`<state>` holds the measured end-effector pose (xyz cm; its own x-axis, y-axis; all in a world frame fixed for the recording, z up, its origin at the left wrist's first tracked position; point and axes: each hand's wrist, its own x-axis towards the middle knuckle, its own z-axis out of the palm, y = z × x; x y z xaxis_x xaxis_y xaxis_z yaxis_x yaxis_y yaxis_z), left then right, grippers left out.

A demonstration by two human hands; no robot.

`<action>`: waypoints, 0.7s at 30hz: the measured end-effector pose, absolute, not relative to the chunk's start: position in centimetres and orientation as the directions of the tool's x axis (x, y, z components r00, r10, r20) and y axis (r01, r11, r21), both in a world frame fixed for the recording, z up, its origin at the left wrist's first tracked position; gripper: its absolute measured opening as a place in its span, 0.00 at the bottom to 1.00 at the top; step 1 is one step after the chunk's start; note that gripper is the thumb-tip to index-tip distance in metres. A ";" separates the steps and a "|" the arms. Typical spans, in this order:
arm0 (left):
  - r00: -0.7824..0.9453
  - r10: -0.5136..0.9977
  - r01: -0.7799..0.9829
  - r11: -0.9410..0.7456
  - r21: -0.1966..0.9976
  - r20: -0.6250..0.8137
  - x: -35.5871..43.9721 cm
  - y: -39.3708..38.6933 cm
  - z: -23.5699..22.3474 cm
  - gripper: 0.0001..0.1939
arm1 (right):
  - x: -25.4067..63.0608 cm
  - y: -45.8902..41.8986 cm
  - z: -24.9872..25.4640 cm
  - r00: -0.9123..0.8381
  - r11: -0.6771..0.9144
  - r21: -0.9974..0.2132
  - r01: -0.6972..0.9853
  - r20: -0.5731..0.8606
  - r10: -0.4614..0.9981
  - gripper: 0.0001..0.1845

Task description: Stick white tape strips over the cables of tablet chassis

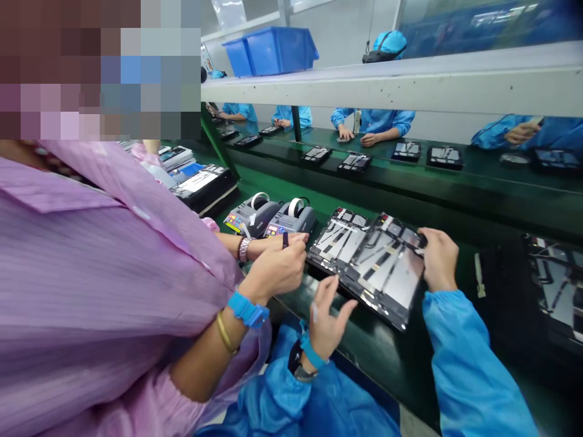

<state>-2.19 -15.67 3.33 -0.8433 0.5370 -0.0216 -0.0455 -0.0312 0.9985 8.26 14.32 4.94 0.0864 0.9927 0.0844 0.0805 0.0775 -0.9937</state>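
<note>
An opened tablet [387, 267] with silver batteries and black flex strips showing lies tilted on the green bench. Its far right edge is in the grip of my right hand [439, 258], thumb hidden. My left hand [325, 321], wearing a blue wrist strap and a watch, is just off the near edge with fingers and thumb apart and nothing in it. A second opened tablet [339, 237] lies to the left, partly under the first. Close to it, a co-worker's hands [282, 267] in pink sleeves pinch a small black strip [285, 240].
Two grey tape dispensers [291, 218] stand behind the co-worker's hands. More opened tablets [558, 282] are at the right and along the raised line [273, 155]. A white shelf [387, 82] with blue bins [277, 51] crosses above. Workers in blue sit opposite.
</note>
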 end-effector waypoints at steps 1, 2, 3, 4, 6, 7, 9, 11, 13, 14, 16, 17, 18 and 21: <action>-0.798 0.602 -0.023 -0.002 1.000 -0.017 -1.3 -16.0 2.7 0.22 | 10.4 13.7 4.3 0.115 0.051 -0.994 0.092 0.061 0.992 0.14; -0.741 0.671 0.007 0.036 0.999 -0.018 -0.7 -16.3 1.9 0.20 | 12.4 13.0 3.6 0.135 0.023 -0.994 0.104 0.037 0.990 0.13; -0.674 0.739 0.048 0.079 0.996 -0.026 -0.3 -16.5 1.2 0.19 | 14.2 12.2 2.8 0.155 0.001 -0.993 0.116 0.019 0.988 0.13; -0.596 0.802 0.111 0.121 0.986 -0.031 -0.2 -16.5 0.6 0.18 | 15.7 11.4 1.9 0.171 -0.018 -0.991 0.130 0.004 0.985 0.13; -0.441 0.897 0.264 0.164 0.951 -0.032 -0.9 -15.8 -0.3 0.19 | 17.8 10.0 0.2 0.192 -0.052 -0.986 0.159 -0.021 0.981 0.14; -0.364 0.931 0.351 0.160 0.923 -0.023 -1.6 -15.2 -0.4 0.19 | 18.4 9.6 -0.6 0.196 -0.061 -0.983 0.174 -0.026 0.980 0.15; -0.306 0.952 0.429 0.137 0.893 0.001 -3.2 -13.2 -0.2 0.19 | 19.1 9.3 -1.7 0.184 -0.044 -0.978 0.206 -0.005 0.983 0.20; -0.281 0.959 0.465 0.110 0.879 0.029 -4.4 -10.7 0.4 0.20 | 19.2 9.5 -2.3 0.143 0.006 -0.972 0.233 0.041 0.989 0.24; -0.245 0.968 0.500 0.076 0.862 0.057 -5.0 -8.1 0.9 0.20 | 19.0 9.9 -2.6 0.091 0.054 -0.967 0.248 0.079 0.993 0.28; -0.224 0.972 0.517 0.057 0.854 0.071 -5.0 -6.9 1.1 0.20 | 19.0 10.0 -2.7 0.076 0.065 -0.967 0.247 0.086 0.993 0.28; -0.187 0.977 0.541 0.017 0.841 0.101 -4.6 -4.9 1.5 0.17 | 19.0 10.2 -2.8 0.057 0.070 -0.968 0.240 0.086 0.995 0.30; -0.172 0.978 0.548 -0.002 0.837 0.115 -4.2 -4.1 1.6 0.15 | 19.0 10.2 -2.8 0.054 0.068 -0.970 0.232 0.083 0.995 0.30; -0.159 0.979 0.550 -0.019 0.835 0.127 -3.8 -3.5 1.6 0.14 | 19.1 10.1 -2.8 0.053 0.066 -0.973 0.223 0.080 0.995 0.31; -0.183 0.976 0.475 -0.018 0.880 0.119 -2.4 -3.9 1.6 0.18 | 19.5 9.8 -2.9 0.056 0.070 -0.977 0.199 0.082 0.995 0.32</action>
<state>-2.41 -3.94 1.58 -0.1834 0.9758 0.1188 0.4753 -0.0177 0.8796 19.45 9.82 -2.92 0.0556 0.9951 0.0824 0.1991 0.0698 -0.9775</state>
